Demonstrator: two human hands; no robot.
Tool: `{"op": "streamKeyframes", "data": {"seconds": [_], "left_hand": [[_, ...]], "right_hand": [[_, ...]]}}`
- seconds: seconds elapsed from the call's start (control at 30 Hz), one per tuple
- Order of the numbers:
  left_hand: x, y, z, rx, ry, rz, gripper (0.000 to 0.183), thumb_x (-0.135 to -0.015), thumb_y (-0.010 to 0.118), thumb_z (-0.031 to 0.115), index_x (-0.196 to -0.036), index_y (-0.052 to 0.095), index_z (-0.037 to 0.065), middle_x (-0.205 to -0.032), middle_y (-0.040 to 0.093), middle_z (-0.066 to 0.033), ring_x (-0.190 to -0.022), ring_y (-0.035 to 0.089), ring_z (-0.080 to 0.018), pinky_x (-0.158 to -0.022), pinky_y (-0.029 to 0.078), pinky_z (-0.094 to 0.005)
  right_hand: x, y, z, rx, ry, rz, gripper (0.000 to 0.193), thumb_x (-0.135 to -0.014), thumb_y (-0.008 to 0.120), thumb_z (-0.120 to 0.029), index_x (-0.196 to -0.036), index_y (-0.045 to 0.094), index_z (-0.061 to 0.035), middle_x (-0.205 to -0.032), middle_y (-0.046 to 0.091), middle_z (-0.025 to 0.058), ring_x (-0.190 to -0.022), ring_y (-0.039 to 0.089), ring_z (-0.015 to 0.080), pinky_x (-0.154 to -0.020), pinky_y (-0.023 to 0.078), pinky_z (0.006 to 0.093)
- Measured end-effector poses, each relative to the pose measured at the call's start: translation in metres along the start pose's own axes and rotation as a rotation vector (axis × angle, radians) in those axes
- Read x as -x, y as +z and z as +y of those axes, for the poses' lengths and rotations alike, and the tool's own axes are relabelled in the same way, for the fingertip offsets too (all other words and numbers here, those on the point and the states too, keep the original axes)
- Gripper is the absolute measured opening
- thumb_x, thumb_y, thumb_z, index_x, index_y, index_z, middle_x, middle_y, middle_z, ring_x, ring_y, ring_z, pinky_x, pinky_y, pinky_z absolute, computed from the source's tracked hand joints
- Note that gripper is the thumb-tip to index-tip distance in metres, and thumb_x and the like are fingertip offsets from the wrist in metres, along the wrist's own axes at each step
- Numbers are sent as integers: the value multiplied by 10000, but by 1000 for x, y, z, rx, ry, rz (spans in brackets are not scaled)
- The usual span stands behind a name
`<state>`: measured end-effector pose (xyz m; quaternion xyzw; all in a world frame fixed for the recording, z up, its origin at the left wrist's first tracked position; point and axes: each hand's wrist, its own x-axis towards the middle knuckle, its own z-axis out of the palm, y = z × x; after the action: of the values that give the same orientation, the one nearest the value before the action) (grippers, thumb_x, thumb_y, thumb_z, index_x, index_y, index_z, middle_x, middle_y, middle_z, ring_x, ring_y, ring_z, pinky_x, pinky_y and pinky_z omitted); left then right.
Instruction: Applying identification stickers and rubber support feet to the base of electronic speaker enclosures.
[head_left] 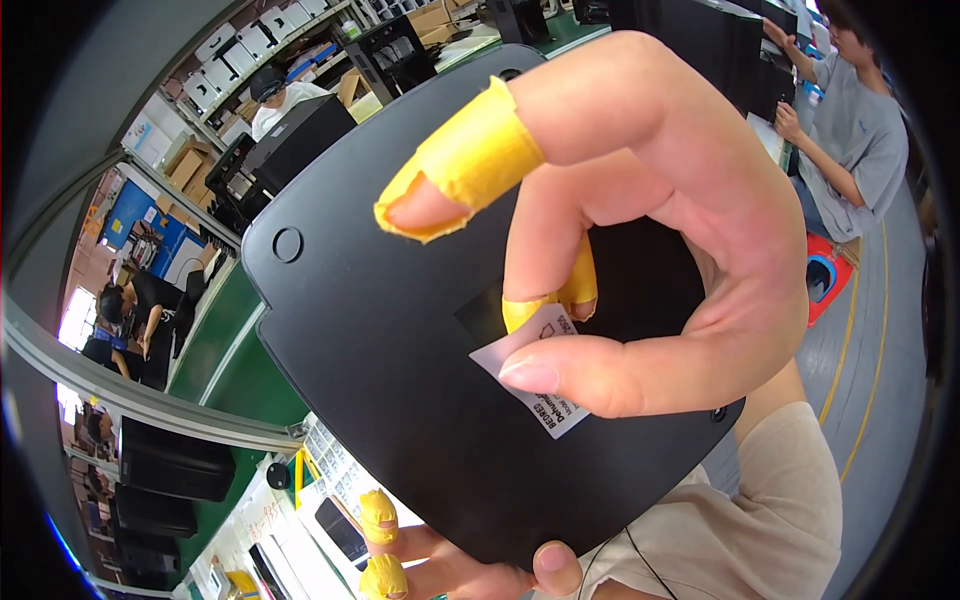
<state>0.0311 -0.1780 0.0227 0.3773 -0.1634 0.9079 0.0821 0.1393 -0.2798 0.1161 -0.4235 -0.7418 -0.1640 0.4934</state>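
A broad, flat black plastic panel [400, 380] with rounded corners and a small round foot near its left corner fills the middle of the view. My left hand [440, 560] grips its lower edge, thumb on the near face and yellow-taped fingertips showing past the edge. In front of the panel, my right hand [650, 230] pinches a small silvery printed label [555, 408] between thumb and a yellow-taped finger. The index finger, also wrapped in yellow tape, is raised and curled above it. Behind the label lies a darker rectangle on the panel; whether the label touches the panel I cannot tell.
Below left, a worktop holds a sheet of labels [335, 458], a phone [342, 530] and a small black round object [277, 475]. Black box-shaped units [305, 135] stand on green benches beyond. Co-workers sit left and right; a red stool [825, 285] is at the right.
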Motion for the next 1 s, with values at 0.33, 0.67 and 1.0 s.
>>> {"op": "streamKeyframes", "data": {"seconds": [0.33,0.67,1.0], "left_hand": [[-3,-48,35,-377,-338,-351,505,-988,380,257,-1407,205,36,-1397,380,-262,-1238,506,-260,-1052,408,-351],[-6,-19,43,-83,-633,-262,838,-737,666,231,-1366,202,-69,-1371,284,-287,-1306,321,-464,-1050,363,-618],[-19,-51,-8,8,-557,-669,969,-776,708,535,-1430,166,66,-1397,294,-252,-1211,462,-459,-972,468,-529]], "right_hand": [[0,-1,19,-72,-190,-27,542,-657,754,61,-1157,548,39,-861,678,152,-598,611,150,-498,453,237],[3,-27,15,317,223,88,519,-898,569,-61,-1385,392,-38,-1287,522,133,-1143,523,196,-990,385,312],[80,27,57,-257,380,552,614,-964,454,-516,-1305,444,-6,-1153,598,98,-983,561,117,-882,432,258]]}}
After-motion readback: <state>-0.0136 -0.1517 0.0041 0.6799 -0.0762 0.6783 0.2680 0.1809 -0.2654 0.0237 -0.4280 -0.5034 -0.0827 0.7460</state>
